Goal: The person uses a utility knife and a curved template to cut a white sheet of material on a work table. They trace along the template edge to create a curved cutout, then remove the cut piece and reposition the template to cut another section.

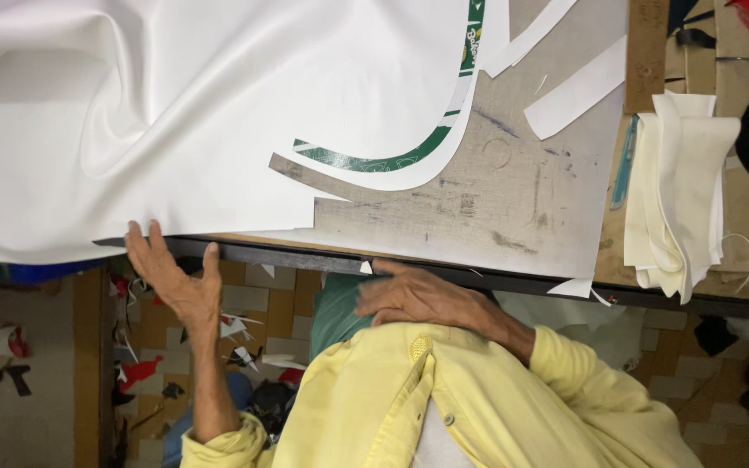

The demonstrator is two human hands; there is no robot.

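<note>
- Head view: yellow shirt front (366, 407) lies nearest the lens; the right hand (418, 299) rests loosely curled, holding nothing, by the table edge (496, 279).
- Left hand (171, 277) is open, fingertips (136, 232) touching the white fabric (132, 113) hem at the table's edge.
- Smoothing would go best with flat fingers, drawing evenly so the grey pattern board (496, 199) beside it is not disturbed.

I see a worktable (513, 282) with a dark front edge, and below it a tiled floor (270, 303) in tan and cream, littered with scraps (236, 328).
</note>
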